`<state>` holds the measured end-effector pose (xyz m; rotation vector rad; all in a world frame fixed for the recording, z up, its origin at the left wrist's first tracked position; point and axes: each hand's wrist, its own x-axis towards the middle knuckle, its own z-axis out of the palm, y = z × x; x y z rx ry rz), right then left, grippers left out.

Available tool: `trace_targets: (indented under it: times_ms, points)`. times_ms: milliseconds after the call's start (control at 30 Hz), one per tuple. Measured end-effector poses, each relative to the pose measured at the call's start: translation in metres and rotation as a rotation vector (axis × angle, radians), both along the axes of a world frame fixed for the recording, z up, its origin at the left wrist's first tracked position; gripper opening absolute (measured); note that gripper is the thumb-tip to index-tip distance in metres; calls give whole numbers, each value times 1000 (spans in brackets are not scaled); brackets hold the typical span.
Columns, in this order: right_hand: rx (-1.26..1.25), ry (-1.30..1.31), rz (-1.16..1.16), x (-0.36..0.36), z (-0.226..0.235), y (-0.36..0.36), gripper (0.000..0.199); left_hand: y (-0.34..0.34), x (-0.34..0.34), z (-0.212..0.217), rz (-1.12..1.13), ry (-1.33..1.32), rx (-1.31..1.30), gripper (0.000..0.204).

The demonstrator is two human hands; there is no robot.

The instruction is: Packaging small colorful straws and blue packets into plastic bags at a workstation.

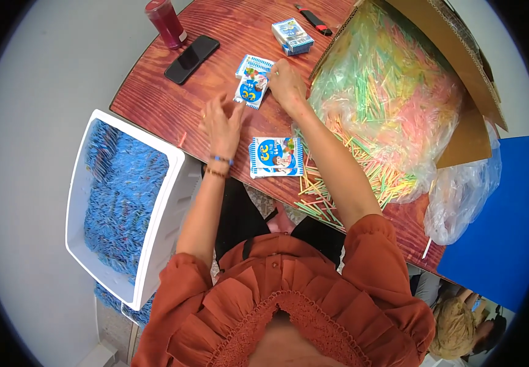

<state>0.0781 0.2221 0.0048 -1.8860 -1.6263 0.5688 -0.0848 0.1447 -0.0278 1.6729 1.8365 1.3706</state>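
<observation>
Two small blue-and-white printed packets overlap on the wooden table in front of me; the upper one is a flat packet [251, 87]. My right hand [287, 87] is at its right edge, fingers bent and closed on the edge of it. By its lower left corner is my left hand [222, 124], with thumb and fingers apart and the thumb tip close to the corner. Whether that thumb touches the packet is hard to tell. Nearer to me, a stack of similar packets [276, 157] lies at the table edge. Another small stack of packets [292, 36] sits farther back.
An open cardboard box [467, 131] on the right spills thin pastel sticks [393, 92] and plastic bags onto the table. A white bin [175, 165] of blue wrapped pieces stands left. A phone [192, 59], red tumbler [167, 24] and red-black cutter [314, 20] lie behind. A person [460, 324] is at lower right.
</observation>
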Motion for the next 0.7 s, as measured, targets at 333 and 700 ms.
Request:
trace_targets:
  times_ms: [333, 700]
  points:
    - [110, -146, -14, 7, 7, -7, 26, 2, 1, -2, -78, 143, -107, 46]
    - [-59, -425, 121, 88, 25, -186, 24, -63, 4, -7, -191, 252, -229, 34]
